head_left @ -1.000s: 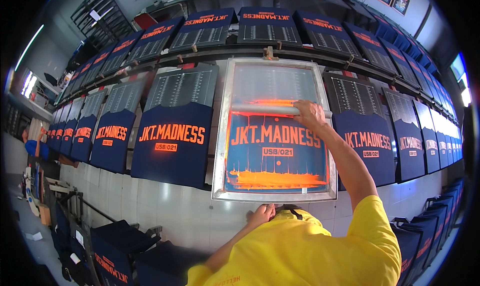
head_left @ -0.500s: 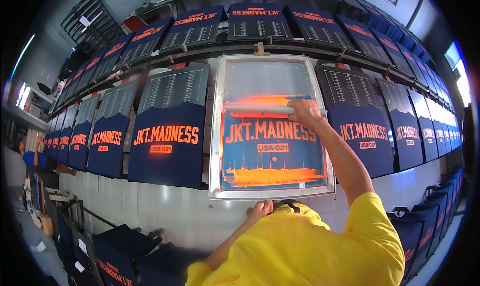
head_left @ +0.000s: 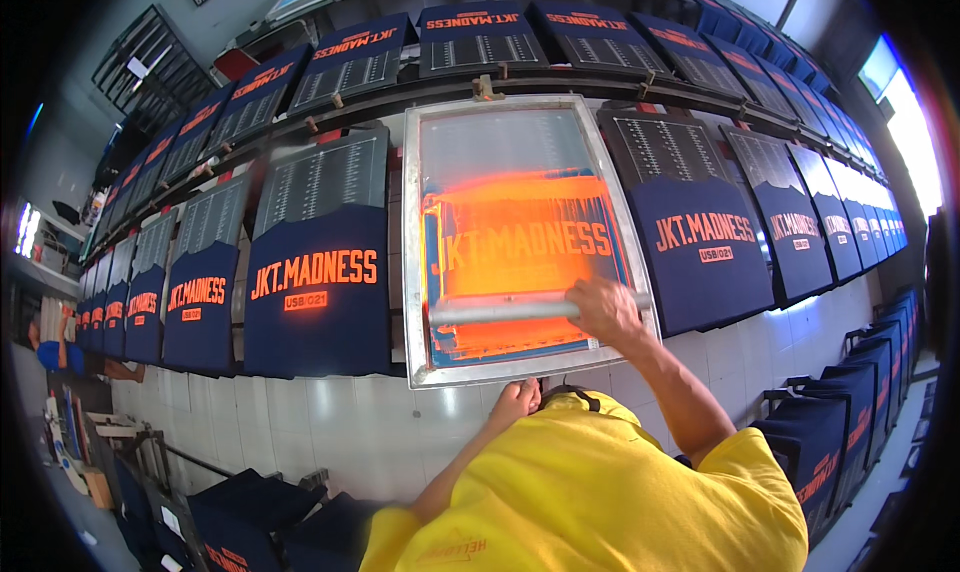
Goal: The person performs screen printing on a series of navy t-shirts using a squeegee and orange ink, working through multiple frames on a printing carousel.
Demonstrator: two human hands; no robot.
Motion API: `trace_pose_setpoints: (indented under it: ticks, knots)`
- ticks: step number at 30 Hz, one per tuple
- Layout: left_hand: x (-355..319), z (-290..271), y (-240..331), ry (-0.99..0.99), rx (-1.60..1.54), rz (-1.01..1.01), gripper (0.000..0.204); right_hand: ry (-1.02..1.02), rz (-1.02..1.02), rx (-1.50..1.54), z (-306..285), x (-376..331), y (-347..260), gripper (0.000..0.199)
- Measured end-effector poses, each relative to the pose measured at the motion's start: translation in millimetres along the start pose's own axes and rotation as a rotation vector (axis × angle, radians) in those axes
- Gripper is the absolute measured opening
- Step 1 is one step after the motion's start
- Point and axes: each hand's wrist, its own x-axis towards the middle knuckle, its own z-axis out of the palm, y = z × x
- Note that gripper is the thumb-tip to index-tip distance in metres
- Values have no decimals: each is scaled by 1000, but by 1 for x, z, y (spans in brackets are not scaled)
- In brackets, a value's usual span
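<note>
A metal-framed printing screen (head_left: 415,242) lies over one of the shirt boards in the middle. My right hand (head_left: 606,314) is closed round the right part of a long grey squeegee (head_left: 490,310), which lies across the mesh near the screen's near end. Bright orange ink (head_left: 520,200) covers much of the mesh behind the squeegee, with large lettering showing through it. My left hand (head_left: 515,402) is closed just below the near edge of the frame; what its fingers hold, if anything, is hidden.
Dark blue shirts with orange print lie on boards to the left (head_left: 315,297) and right (head_left: 703,257), and in a far row (head_left: 478,22). A rail clamp (head_left: 485,88) touches the screen's far edge. More shirts hang at lower right (head_left: 800,442). Another person (head_left: 60,354) is at far left.
My right hand has drawn the squeegee toward me, from the far part of the mesh to the near end. Orange ink now covers the lettering. My left hand stays by the near edge.
</note>
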Motion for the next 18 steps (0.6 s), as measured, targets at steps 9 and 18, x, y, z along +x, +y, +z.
trace_pose_setpoints:
  ticks: [9, 18]
  knots:
    - [-2, -1, 23, -52, -232, -221, 40, 3, 39, -8, -8, -22, -14, 24]
    - [-6, -7, 47, -122, -604, -441, 26, -35, 38, 28, -14, -38, -14, 27]
